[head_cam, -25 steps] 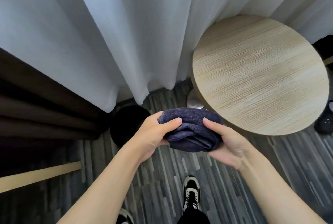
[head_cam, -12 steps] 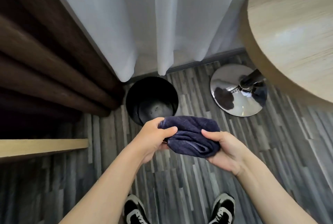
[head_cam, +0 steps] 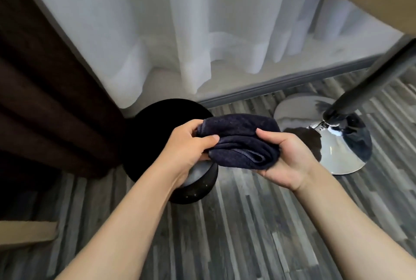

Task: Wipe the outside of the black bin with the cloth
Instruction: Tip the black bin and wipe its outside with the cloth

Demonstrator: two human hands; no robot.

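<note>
A round black bin (head_cam: 155, 135) stands open on the floor at the foot of the curtains. A folded dark navy cloth (head_cam: 240, 140) is held above the bin's right side, clear of it. My left hand (head_cam: 189, 151) grips the cloth's left end with thumb on top. The cloth's right end rests in my right hand (head_cam: 290, 160), thumb pressed against its side. My left hand and wrist hide part of the bin's near rim and wall.
White sheer curtains (head_cam: 202, 32) hang behind the bin, with a dark brown drape (head_cam: 45, 99) to its left. A chrome table base (head_cam: 326, 135) and dark pole (head_cam: 371, 77) stand to the right. The floor (head_cam: 247, 223) is grey wood-pattern planks. A wooden edge (head_cam: 24, 232) juts in at lower left.
The view has dropped closer to the floor, so the bin and table base look larger. Both hands kept the cloth and now sit lower, over the bin's right side.
</note>
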